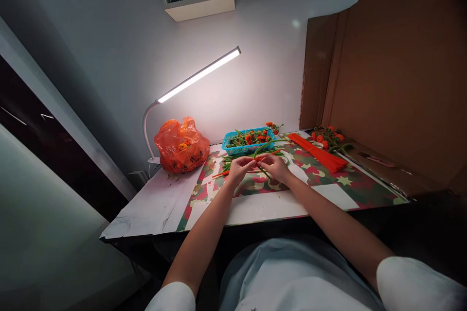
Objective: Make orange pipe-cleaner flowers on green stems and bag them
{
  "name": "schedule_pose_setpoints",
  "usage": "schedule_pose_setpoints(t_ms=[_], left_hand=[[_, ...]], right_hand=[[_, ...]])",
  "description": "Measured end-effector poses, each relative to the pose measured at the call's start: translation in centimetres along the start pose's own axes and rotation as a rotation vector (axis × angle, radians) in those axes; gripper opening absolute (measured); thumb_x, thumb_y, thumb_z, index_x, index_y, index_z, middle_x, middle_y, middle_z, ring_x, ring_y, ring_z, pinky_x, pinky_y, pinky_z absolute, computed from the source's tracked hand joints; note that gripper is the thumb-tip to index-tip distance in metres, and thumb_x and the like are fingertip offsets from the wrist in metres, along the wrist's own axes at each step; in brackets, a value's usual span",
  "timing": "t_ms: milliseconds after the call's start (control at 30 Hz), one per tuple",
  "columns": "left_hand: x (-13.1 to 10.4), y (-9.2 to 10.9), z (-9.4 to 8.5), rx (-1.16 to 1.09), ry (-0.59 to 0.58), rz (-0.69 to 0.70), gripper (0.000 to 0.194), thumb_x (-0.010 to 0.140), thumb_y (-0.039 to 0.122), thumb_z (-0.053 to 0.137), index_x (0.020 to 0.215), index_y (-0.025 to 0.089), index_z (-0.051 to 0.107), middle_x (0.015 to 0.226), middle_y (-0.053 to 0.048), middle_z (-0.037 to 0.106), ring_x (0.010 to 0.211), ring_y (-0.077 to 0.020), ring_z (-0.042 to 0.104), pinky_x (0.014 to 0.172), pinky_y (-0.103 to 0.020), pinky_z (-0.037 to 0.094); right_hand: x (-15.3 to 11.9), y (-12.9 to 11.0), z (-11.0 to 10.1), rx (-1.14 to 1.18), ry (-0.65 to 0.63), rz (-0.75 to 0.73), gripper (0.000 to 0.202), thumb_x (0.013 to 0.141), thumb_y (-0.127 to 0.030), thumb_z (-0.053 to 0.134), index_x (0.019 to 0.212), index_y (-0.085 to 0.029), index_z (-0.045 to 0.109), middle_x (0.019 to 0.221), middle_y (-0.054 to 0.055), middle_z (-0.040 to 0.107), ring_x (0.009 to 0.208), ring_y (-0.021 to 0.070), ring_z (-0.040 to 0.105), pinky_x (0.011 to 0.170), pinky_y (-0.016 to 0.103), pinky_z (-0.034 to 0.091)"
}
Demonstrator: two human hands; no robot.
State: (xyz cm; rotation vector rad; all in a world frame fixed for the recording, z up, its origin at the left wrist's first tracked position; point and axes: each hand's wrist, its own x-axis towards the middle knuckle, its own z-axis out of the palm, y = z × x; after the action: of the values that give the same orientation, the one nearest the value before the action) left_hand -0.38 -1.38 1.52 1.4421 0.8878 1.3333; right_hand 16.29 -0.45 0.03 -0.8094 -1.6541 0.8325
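My left hand (239, 169) and my right hand (275, 168) meet above the table, fingertips pinched close together. Between them is a bent green pipe cleaner (270, 146), one end reaching up to the right and another below the fingers. A bit of orange shows at the fingertips, its shape too small to make out. Just behind the hands lies a bunch of green pipe cleaners (229, 162). A thin orange pipe cleaner (220, 174) sticks out left of my left hand. To the right rests a bundle of orange pipe cleaners (318, 153).
A blue basket (248, 148) holds orange flowers with green stems. More orange flowers (326, 138) lie at the back right. An orange plastic bag (182, 153) stands left under a lit lamp (199, 76). Cardboard (394, 73) walls the right side.
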Motion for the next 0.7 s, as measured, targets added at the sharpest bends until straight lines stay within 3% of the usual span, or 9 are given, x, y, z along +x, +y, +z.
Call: schedule_pose_setpoints(t_ms=[300,700], left_hand=[[0.17,-0.53,-0.24,0.035,-0.058,-0.015,0.031,0.057,0.039,0.082,0.073,0.014,0.074,0.067,-0.006,0.072,0.061,-0.0178,0.066,0.062,-0.029,0.052],[0.07,-0.39,-0.67,0.006,-0.144,-0.137,0.028,0.054,0.035,0.084,0.068,0.012,0.075,0.06,-0.005,0.069,0.052,-0.0113,0.058,0.054,-0.023,0.048]], right_hand=[[0.02,0.12,0.25,-0.092,0.038,-0.058,0.016,0.076,-0.033,0.061,0.078,-0.018,0.067,0.08,0.006,0.069,0.074,0.0186,0.063,0.068,0.031,0.049],[-0.6,-0.05,0.34,-0.221,-0.002,-0.205,0.009,0.078,-0.024,0.059,0.072,-0.02,0.065,0.076,0.005,0.065,0.074,0.0196,0.058,0.071,0.033,0.046]])
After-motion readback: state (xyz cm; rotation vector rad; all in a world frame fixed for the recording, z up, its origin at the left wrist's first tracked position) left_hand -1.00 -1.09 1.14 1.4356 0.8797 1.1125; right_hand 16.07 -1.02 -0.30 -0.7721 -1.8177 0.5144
